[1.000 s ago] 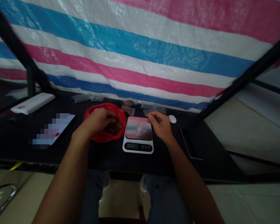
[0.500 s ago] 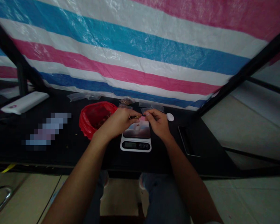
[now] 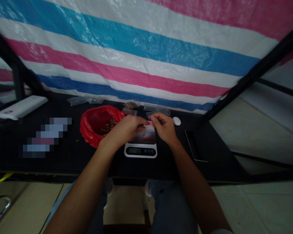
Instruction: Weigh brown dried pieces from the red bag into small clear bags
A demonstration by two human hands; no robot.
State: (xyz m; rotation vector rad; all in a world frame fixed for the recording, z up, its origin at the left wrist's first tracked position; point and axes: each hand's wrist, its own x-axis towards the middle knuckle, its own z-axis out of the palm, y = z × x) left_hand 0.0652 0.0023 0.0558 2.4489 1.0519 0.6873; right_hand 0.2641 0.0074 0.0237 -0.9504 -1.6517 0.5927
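A white kitchen scale (image 3: 140, 152) with a shiny metal plate sits on the black table in front of me. Above the plate, my left hand (image 3: 132, 126) is closed, with small brown pieces (image 3: 141, 125) showing between thumb and fingers. Close to its fingertips, my right hand (image 3: 164, 126) is closed in a pinch over the plate's right side; what it grips is too small to make out. Something small and translucent (image 3: 142, 132) shows under my left fingers. Left of the scale, beside my left wrist, an open red plastic bag (image 3: 88, 130) holds many similar brown pieces.
Behind the scale lie small clear bags, one with brown contents (image 3: 130, 105). A white oval object (image 3: 176, 121) and a dark phone (image 3: 195, 146) lie to the right. A white elongated device (image 3: 23, 107) is at the far left. Striped sheeting (image 3: 136, 58) hangs behind the table.
My left fingertips have tipped down a little over the plate, and the left hand covers more of the translucent thing. The view has shifted slightly; my right hand keeps its pinch.
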